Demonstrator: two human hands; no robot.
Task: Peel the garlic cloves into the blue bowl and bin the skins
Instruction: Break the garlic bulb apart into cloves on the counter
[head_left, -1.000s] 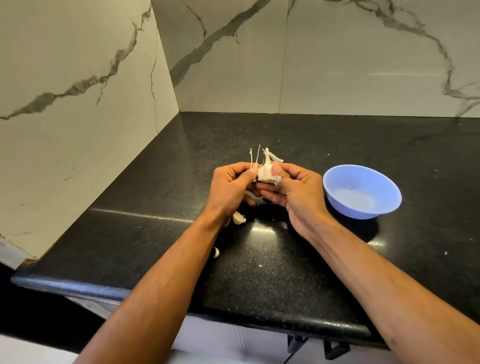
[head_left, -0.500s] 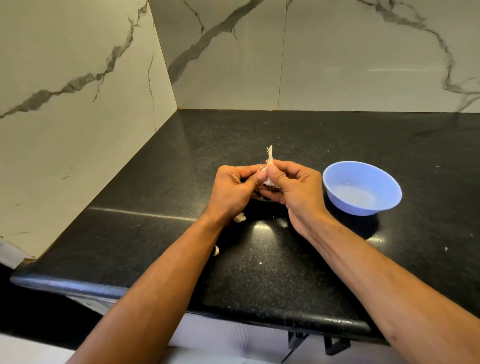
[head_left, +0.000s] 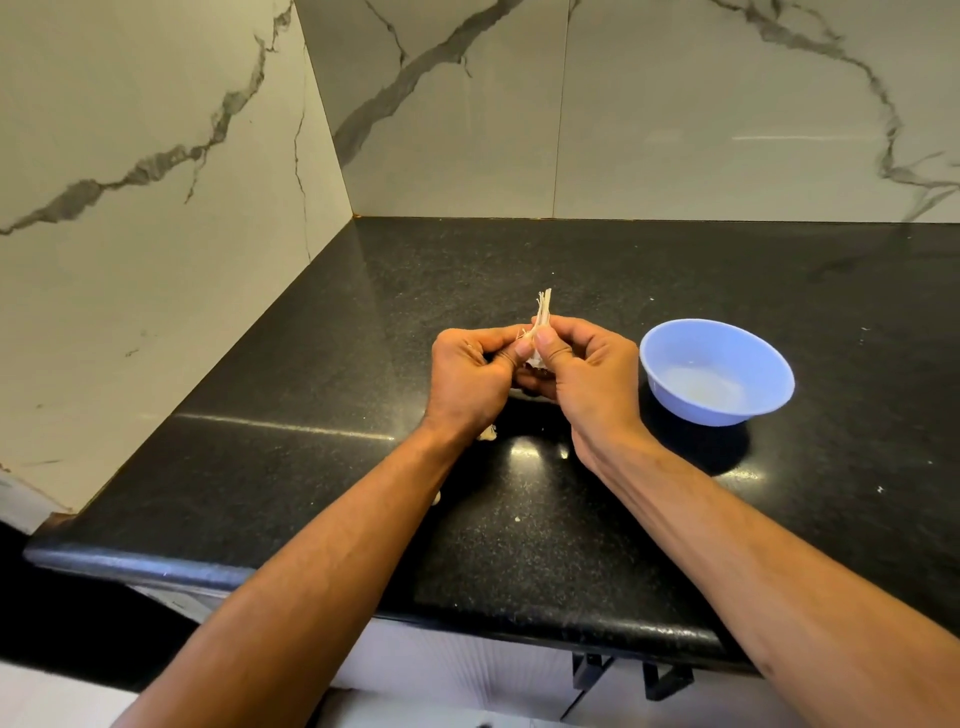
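From the head view, we hold the garlic above the middle of the black countertop, both sets of fingers curled around it: the left hand pinches it from one side and the right hand from the other, thumbs meeting at the papery stem that sticks up between them. The blue bowl sits just beside our right hand, toward the right edge of the countertop, and looks to hold no cloves yet. A loose clove or scrap of skin lies on the countertop under our left wrist, with another pale piece nearer the front edge, though both are half hidden by the arm and we cannot tell which they are. We judge the main risk is that a clove breaks free suddenly as we pull and skitters off the front edge, since our hands work over open stone, not over the bowl. Dry skin flakes could also drift into the bowl. No bin shows in this view, so the skins may scatter before we gather them.
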